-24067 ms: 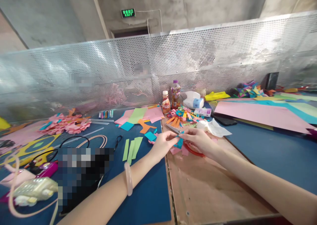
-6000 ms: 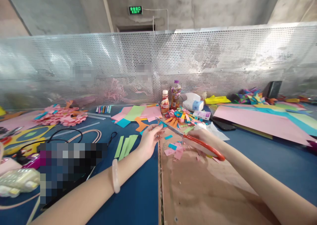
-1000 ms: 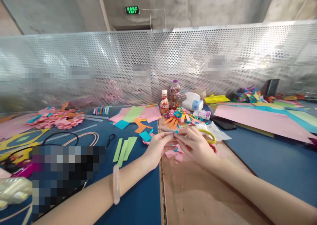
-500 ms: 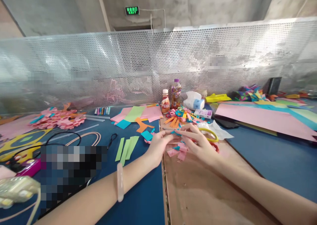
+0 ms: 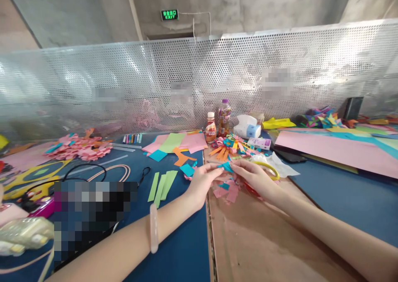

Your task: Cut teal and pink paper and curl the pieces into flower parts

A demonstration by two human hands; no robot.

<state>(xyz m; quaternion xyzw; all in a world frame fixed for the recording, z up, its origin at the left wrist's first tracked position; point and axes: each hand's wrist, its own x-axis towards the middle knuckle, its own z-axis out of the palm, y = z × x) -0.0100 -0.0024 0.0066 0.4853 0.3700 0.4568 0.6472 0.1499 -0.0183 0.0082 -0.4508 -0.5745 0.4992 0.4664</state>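
My left hand [image 5: 203, 180] and my right hand [image 5: 253, 176] meet over the seam between the blue mat and the brown board. Together their fingertips pinch a small teal paper piece [image 5: 226, 166], holding it just above the table. Pink and teal paper scraps [image 5: 228, 191] lie directly under the hands. A yellow ring [image 5: 270, 169] and a bit of the red scissors handle [image 5: 250, 188] show behind and below my right hand. My left wrist wears a pale pink bangle [image 5: 153, 233].
Green paper strips [image 5: 162, 184] lie left of the hands. Farther back stand two drink bottles [image 5: 217, 124], a tissue pack [image 5: 248, 127] and a multicoloured paper flower [image 5: 228, 146]. Large pink sheets [image 5: 332, 147] cover the right side; a perforated metal screen [image 5: 199, 79] backs the table.
The scissors used six seconds ago are put down. In the last second both hands stayed together, raising the teal piece slightly while pinching it; the view drifted a little to the left.
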